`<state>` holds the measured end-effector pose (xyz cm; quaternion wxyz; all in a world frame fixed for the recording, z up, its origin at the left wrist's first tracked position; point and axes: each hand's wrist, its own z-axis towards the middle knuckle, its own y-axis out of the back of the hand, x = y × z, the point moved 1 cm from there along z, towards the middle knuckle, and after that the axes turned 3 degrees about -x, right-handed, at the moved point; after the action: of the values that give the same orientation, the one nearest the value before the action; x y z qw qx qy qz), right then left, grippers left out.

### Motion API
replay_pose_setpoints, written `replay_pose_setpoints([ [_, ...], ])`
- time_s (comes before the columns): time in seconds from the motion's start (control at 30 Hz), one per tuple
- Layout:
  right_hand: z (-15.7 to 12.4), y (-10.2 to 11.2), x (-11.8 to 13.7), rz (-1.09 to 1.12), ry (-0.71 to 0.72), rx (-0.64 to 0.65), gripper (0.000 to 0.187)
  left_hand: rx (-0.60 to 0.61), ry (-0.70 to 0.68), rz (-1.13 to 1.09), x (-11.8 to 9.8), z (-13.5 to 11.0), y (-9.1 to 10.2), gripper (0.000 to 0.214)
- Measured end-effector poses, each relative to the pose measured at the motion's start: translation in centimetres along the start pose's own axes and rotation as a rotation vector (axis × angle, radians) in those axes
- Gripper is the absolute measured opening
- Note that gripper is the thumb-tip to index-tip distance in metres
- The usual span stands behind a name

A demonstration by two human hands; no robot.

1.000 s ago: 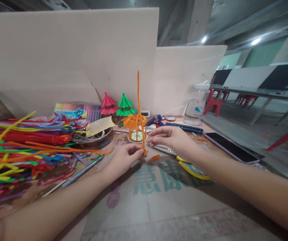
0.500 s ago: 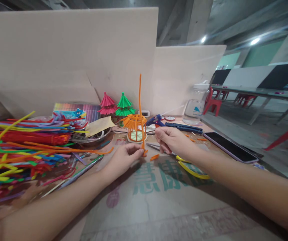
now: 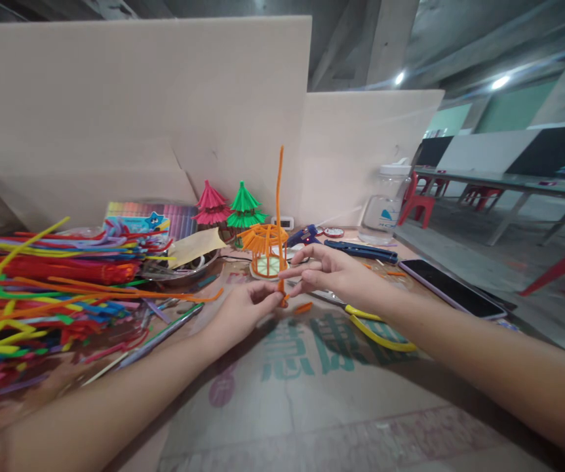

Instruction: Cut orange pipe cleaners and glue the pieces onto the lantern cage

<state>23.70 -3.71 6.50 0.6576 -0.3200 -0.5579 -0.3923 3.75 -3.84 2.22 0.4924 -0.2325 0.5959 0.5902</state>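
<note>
My left hand (image 3: 250, 309) pinches the lower end of an orange pipe cleaner (image 3: 279, 190), which stands nearly upright with its bottom bent. Fingers apart, my right hand (image 3: 324, 270) reaches in from the right with its fingertips at the pipe cleaner's lower part; I cannot tell whether they touch it. Just behind stands a small round orange frame (image 3: 264, 239) made of pipe cleaners on a pale disc. A short orange piece (image 3: 303, 308) lies on the mat below my right hand. Yellow-handled scissors (image 3: 381, 335) lie partly under my right wrist.
Many coloured pipe cleaners (image 3: 56, 295) are heaped at the left. Behind are a red pointed model (image 3: 208, 203), a green one (image 3: 243, 206) and a blue glue gun (image 3: 303, 236). A utility knife (image 3: 361, 250), a phone (image 3: 449, 288) and a water bottle (image 3: 383, 206) lie or stand right.
My right hand has moved left to the pipe cleaner, and its fingers have spread from a pinch. The pipe cleaner's top has shifted slightly right. My left hand keeps its hold.
</note>
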Motion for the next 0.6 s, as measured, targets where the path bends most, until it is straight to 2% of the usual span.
replay_pose_setpoints([
  [0.17,0.3,0.2,0.1,-0.132,-0.038,-0.055,0.022,0.001,0.027,-0.034,-0.2,0.0,-0.1,0.03],
  [0.23,0.2,0.3,0.5,-0.279,-0.017,-0.07,0.025,0.002,0.026,-0.064,-0.2,0.0,-0.1,0.03],
  [0.3,-0.2,0.6,1.3,-0.463,0.021,-0.022,0.036,0.015,0.02,-0.089,0.0,0.1,-0.1,0.029],
  [0.37,-0.9,0.8,2.5,-0.562,-0.003,0.202,0.044,0.028,0.025,-0.094,0.2,0.1,-0.2,0.029],
  [0.4,-1.4,0.9,3.3,-0.559,-0.046,0.398,0.04,0.025,0.029,-0.09,0.3,0.2,-0.2,0.029],
  [0.47,-2.3,1.1,4.9,-0.473,-0.115,0.852,0.015,0.006,0.037,-0.076,0.2,0.2,-0.2,0.028],
  [0.5,-2.7,1.2,5.5,-0.446,-0.126,1.022,0.019,-0.005,0.038,-0.067,0.1,0.1,-0.2,0.028],
  [0.53,-2.8,1.4,5.8,-0.42,-0.121,1.087,0.03,-0.012,0.038,-0.057,-0.1,0.1,-0.1,0.028],
  [0.57,-2.7,1.5,5.9,-0.405,-0.121,1.081,0.034,-0.015,0.04,-0.046,-0.2,0.1,-0.1,0.027],
  [0.6,-2.5,1.5,5.6,-0.402,-0.123,1.011,0.03,-0.016,0.043,-0.036,-0.4,0.0,-0.1,0.027],
])
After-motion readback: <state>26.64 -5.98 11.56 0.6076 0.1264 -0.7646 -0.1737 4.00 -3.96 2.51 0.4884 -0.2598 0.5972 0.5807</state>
